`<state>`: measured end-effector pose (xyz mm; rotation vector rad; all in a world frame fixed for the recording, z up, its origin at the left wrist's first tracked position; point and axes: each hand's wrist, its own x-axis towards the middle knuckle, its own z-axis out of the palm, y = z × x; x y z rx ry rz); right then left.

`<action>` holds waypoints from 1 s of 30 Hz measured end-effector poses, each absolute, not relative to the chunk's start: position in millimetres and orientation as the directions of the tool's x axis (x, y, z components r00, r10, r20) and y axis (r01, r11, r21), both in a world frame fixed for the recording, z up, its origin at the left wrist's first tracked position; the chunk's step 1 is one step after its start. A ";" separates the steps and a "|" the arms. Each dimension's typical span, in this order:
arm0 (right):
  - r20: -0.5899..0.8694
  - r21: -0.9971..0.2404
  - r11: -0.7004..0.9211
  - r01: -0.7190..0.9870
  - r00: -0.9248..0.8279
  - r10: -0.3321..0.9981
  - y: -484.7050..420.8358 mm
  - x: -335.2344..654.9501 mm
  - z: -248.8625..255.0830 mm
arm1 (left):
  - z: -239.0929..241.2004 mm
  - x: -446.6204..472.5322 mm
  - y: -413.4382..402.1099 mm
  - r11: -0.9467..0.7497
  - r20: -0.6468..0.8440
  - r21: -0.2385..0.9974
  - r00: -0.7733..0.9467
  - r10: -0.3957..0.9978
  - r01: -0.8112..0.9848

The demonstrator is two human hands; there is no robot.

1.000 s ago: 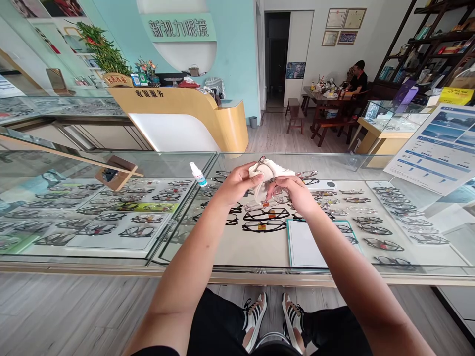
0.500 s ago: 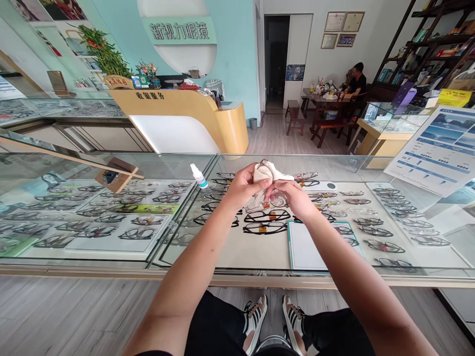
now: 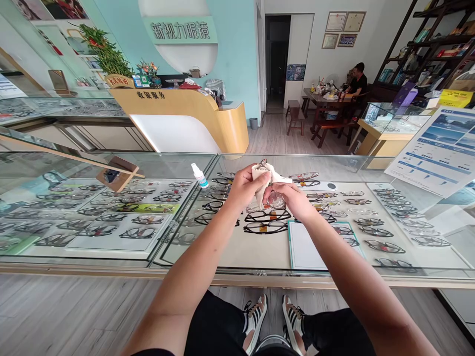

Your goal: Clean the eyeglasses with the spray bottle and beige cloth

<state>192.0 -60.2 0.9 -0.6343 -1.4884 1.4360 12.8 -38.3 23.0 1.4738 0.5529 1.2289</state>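
Above the glass counter, my left hand [image 3: 245, 185] is closed on a cream cleaning cloth [image 3: 260, 194], its thumb pressing on the cloth. Folded inside the cloth is part of a pair of eyeglasses [image 3: 276, 200]; one round lens shows below my right hand and a bit of frame pokes out at the top. My right hand [image 3: 293, 197] has its fingers curled round the eyeglasses beside the cloth, close against my left hand. Much of the frame is hidden by cloth and fingers. A white spray bottle [image 3: 199, 176] with a blue label stands to the left.
Under the glass of the counter [image 3: 230, 252] lie rows of eyeglasses and a white card [image 3: 307, 247]. A wooden stand [image 3: 118, 174] is at the left, a printed sheet [image 3: 438, 148] at the right. Further back, a person [image 3: 358, 81] sits at a table.
My left thumb and the cloth have shifted over the lens, so the rim that showed before is now mostly covered. My right hand stays nearly in place.
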 end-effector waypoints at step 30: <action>0.289 -0.947 0.208 -0.245 -0.364 0.885 -55.4 202.0 3.4 | 25.0 -4.3 -22.7 -0.253 0.308 0.951 0.454 0.836 -0.179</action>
